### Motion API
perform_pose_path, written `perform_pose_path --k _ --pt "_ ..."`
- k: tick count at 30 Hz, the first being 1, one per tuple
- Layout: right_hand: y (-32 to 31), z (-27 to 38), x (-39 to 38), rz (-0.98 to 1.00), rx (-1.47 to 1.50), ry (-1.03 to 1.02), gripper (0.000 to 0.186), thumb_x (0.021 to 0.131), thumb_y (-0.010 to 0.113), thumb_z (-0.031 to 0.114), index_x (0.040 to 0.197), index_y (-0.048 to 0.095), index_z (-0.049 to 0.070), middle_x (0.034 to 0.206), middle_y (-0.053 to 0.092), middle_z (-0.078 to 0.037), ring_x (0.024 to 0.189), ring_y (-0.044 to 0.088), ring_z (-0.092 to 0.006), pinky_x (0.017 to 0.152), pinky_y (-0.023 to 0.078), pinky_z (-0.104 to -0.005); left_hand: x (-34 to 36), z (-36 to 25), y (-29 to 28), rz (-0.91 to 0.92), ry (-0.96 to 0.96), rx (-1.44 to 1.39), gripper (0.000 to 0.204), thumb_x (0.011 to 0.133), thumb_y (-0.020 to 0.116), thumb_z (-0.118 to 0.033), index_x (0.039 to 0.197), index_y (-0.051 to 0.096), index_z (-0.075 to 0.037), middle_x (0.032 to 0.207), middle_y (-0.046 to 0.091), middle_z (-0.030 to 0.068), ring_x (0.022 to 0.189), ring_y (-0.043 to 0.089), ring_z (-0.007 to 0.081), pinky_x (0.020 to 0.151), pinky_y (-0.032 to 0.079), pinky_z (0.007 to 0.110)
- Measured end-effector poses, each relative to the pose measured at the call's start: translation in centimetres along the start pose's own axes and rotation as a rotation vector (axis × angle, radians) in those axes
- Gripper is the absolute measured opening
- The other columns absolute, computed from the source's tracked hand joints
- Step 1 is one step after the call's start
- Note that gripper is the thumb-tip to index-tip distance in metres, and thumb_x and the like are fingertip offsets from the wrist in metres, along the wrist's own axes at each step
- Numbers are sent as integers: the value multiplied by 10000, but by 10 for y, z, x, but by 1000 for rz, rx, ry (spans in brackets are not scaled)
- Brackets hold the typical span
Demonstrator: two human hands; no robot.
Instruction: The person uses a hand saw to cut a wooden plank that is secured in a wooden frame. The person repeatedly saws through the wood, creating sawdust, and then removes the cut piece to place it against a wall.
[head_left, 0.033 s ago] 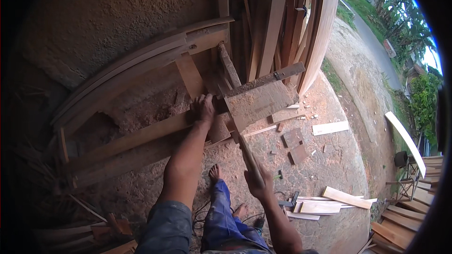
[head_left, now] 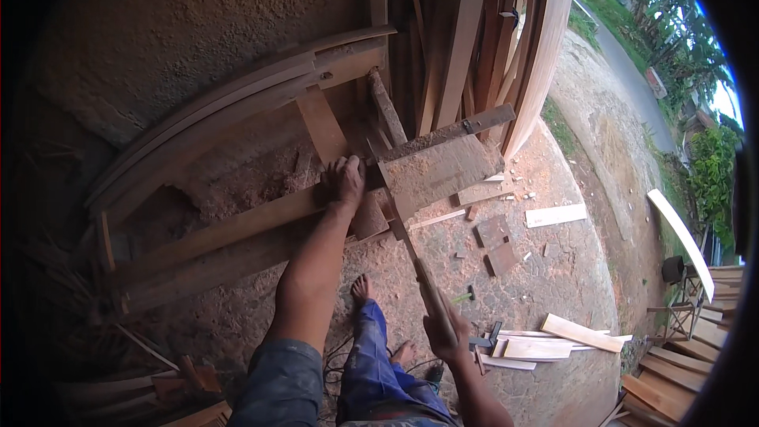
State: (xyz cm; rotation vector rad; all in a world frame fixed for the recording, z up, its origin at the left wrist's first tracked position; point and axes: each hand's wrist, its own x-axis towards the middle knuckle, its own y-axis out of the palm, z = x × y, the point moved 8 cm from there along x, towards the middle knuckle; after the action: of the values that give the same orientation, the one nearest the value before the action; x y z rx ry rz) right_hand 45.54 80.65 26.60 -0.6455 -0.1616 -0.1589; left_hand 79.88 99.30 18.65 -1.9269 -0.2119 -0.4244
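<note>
My right hand (head_left: 445, 334) is closed around the long wooden handle of a handsaw (head_left: 401, 225). The saw's narrow blade points away from me and crosses a wooden board just right of my left hand. My left hand (head_left: 345, 180) grips that board (head_left: 273, 220) from above, its fingers bent over the far edge. The board lies across a rough wooden workbench (head_left: 443, 166) whose right end is coated with sawdust. Whether the teeth are inside a cut cannot be made out.
Upright planks (head_left: 458, 47) lean at the back beside a rough wall (head_left: 213, 24). Wood offcuts (head_left: 538, 346), a hammer (head_left: 472, 292) and square blocks (head_left: 496, 245) lie on the dusty floor to my right. Cables run near my bare feet. More boards (head_left: 672, 372) are stacked at the far right.
My right hand has drawn the saw back toward me and slightly right. My left hand stays on the board.
</note>
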Motion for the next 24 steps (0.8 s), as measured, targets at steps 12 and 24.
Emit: perform_pose_path --k 12,24 --pt "56 -28 144 -51 264 118 492 874 675 117 1354 580 68 932 677 -192 705 627 -208 672 515 -340 -10 3 29 48 14 -29 132 880 591 -218 950 673 -143 1003 662 88 1021 615 321 808 490 529" --pt "64 -68 86 -14 91 131 588 860 703 130 1415 526 57 890 676 -206 656 670 -346 590 518 -400 -9 -6 15 -108 65 14 138 930 555 -220 904 651 -125 959 662 98 953 637 334 747 500 493"
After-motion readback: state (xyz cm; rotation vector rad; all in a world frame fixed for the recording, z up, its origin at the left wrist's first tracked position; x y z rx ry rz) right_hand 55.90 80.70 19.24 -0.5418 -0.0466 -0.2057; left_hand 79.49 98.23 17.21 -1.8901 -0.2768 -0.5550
